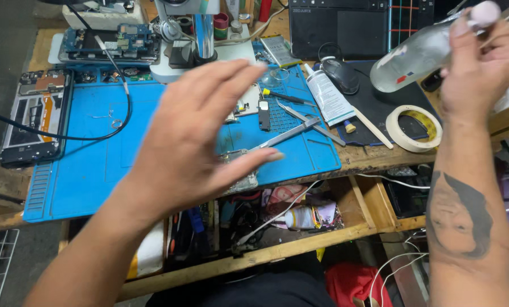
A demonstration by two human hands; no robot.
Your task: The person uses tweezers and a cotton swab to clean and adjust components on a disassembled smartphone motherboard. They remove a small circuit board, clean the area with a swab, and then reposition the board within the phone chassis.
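Mat: the blue work mat [95, 165] covered the bench, tweezers [288, 133] lying near its right edge.
Left hand: the left hand [192, 142] hovered spread, empty.
Right hand: the right hand [479, 62] clasped the clear bottle [413, 57], raised, tilted.
Tip: steadying the bottle's tilt looked wise.

1. Left hand [194, 133] – open, fingers spread, blurred – hovers mid-frame over the blue mat [95, 165].
2. Right hand [482, 59], upper right, grips a clear bottle [416, 57].
3. Tweezers [288, 133] and tape roll [413, 128] lie on the table [374, 156].
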